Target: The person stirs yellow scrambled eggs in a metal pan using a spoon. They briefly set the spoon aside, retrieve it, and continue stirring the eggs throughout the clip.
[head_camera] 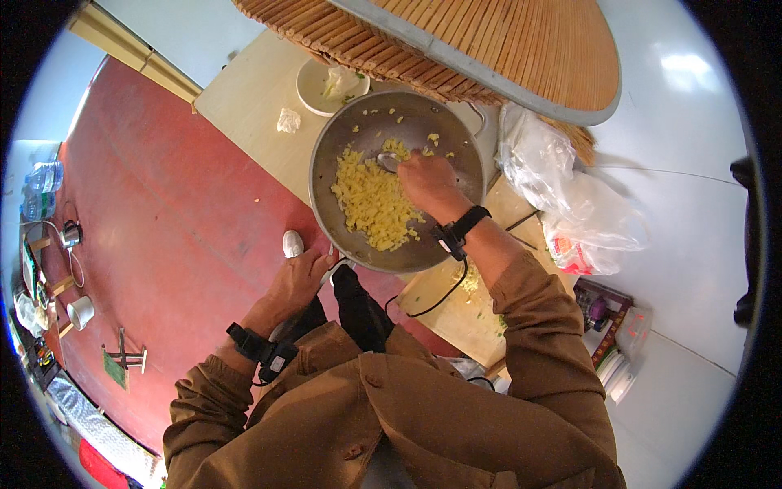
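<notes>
A wide grey metal pan (427,252) sits before me, partly over the table's edge. Chopped yellow food (374,202), perhaps egg, is heaped in its left half, with loose bits along the far wall. My right hand (427,183) reaches into the pan and grips a metal spoon (388,161). The spoon's bowl rests against the food; its handle is hidden in my fist. At the pan's near left rim, my left hand (299,278) holds a looped metal handle (335,268). A second handle (479,120) juts from the far right rim.
A white bowl (311,95) with scraps and a crumpled tissue (288,120) lie on the pale table (250,91). A large woven-stick item (489,43) overhangs the far side. Plastic bags (537,159) stand right, near a cutting board (440,305) with chopped bits. A cable hangs from my right wrist.
</notes>
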Tool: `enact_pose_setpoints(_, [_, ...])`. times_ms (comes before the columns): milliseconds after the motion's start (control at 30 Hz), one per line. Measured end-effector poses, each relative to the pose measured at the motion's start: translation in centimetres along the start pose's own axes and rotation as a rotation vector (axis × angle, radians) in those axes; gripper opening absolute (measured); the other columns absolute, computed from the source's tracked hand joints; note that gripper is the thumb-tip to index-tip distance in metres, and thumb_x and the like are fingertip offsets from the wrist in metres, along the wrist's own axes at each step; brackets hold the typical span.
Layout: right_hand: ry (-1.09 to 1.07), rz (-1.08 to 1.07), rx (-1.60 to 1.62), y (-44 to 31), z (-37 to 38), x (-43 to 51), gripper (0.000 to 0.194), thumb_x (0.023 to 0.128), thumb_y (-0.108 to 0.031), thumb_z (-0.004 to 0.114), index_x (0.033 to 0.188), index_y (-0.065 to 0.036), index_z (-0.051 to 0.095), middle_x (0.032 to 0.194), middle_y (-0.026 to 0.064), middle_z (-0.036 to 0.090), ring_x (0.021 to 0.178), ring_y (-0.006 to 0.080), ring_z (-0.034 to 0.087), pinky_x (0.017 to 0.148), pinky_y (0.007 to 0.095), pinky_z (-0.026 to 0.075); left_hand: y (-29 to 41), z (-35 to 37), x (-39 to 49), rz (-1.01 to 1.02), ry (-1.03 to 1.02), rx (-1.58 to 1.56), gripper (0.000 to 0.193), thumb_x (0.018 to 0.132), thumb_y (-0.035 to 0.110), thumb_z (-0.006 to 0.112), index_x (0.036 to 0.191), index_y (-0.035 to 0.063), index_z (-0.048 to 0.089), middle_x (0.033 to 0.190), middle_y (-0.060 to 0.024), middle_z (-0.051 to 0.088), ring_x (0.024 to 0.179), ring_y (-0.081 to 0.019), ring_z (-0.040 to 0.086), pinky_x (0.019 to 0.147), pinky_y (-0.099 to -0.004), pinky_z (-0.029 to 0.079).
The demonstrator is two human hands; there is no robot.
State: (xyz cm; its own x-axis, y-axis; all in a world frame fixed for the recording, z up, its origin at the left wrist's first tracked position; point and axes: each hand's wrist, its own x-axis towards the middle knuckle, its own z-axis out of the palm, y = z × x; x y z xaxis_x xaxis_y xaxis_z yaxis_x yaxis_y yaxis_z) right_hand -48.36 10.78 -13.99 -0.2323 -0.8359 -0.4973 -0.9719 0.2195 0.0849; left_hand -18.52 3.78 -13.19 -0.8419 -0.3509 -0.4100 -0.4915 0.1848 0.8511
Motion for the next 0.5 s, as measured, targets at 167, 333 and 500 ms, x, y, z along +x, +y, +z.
enact_pose_setpoints(167, [0.344,0.036,0.227,1.9,0.3,-2.0,0.008,0.083,-0.008,0.063,0.089,-0.003,0.066,0.084,0.0178,0.061,0.076,0.0347,0.065,0.061,0.0467,0.054,-1.4,0.7,0.0,0.106,0.084,0.081,0.039,0.100,0.032,0.046,0.086,-0.0046,0.053,0.074,-0.0301,0.051,0.073,-0.0471,0.056,0.065,-0.0494,0.044])
enact_pose_setpoints(333, [0.480,-0.109,0.351,0.9,0.7,-2.7,0.016,0.080,-0.008,0.063,0.094,-0.006,0.068,0.088,0.0183,0.063,0.079,0.0362,0.065,0.064,0.0481,0.054,-1.2,0.8,-0.2,-0.068,0.051,-0.041,0.041,0.101,0.033,0.045,0.088,-0.0050,0.054,0.075,-0.0309,0.054,0.073,-0.0477,0.055,0.065,-0.0495,0.043])
enact_pose_setpoints(500, [0.246,-0.129,0.321,-1.7,1.2,-1.2,0.017,0.084,-0.011,0.060,0.097,-0.008,0.069,0.091,0.0177,0.066,0.080,0.0352,0.067,0.066,0.0470,0.055,-0.3,0.1,-0.3,-0.146,0.005,-0.002,0.037,0.101,0.032,0.047,0.089,-0.0018,0.054,0.080,-0.0291,0.056,0.079,-0.0506,0.054,0.064,-0.0536,0.041])
